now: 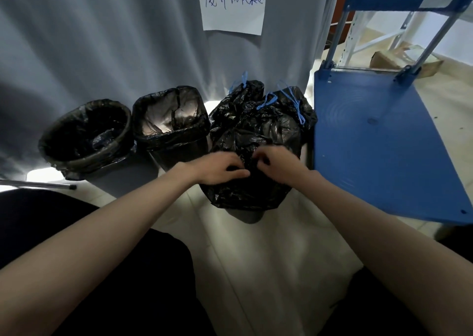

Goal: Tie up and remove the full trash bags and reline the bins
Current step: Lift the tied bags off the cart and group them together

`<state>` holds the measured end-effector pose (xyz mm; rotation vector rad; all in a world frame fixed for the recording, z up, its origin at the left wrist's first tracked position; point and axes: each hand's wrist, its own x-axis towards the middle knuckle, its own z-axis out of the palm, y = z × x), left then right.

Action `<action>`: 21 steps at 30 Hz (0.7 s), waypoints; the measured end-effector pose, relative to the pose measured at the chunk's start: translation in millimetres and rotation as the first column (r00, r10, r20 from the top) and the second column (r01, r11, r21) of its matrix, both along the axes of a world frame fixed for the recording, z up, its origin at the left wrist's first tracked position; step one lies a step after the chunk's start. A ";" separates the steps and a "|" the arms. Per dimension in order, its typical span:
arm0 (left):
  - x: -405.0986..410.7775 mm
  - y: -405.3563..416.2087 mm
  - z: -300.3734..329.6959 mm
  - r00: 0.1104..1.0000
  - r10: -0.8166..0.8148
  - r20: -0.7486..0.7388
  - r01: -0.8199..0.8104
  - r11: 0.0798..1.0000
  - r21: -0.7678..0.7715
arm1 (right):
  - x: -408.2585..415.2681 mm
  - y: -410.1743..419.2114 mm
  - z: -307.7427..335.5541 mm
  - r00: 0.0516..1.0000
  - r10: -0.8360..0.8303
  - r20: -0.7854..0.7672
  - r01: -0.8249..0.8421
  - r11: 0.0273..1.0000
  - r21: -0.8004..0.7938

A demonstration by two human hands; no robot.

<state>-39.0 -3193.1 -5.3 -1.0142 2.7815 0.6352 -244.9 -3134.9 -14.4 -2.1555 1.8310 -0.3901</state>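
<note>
Both hands meet at the middle of the frame over a black bag draped on a grey bin that stands on the pale floor. The left hand lies with its fingers curled into the gathered plastic, and the right hand pinches the same bunch from the other side. The grip looks like work at the bag's mouth, either opening a fresh liner over the rim or gathering it; which one cannot be told from here.

Just behind this bin, toward the upper middle, sit tied full bags, their blue drawstrings knotted and sticking up. They are probably parked there to stay clear of the bins until carried off.

Left of centre stand a square bin and, further left, a round bin, both already lined in black with the liner folded over the rim so it holds.

At the right of the frame a blue cart waits beside the tied bags, likely for hauling them. A handwritten paper sign hangs on the grey curtain above.
</note>
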 end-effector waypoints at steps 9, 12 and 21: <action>-26.3 4.7 -16.8 0.909 -0.038 0.416 0.093 0.989 -0.113 | 12.5 5.6 -0.2 0.814 0.271 -0.513 -0.126 0.946 0.300; -37.7 -11.4 -25.2 0.888 -0.164 0.430 0.286 0.928 -0.237 | 11.9 -3.3 -5.3 0.775 0.218 -0.592 -0.156 0.976 0.155; -45.4 -13.2 -44.6 0.638 0.064 0.768 0.174 0.959 -0.224 | -1.1 -3.2 -20.5 0.736 0.170 -0.655 0.073 0.942 0.326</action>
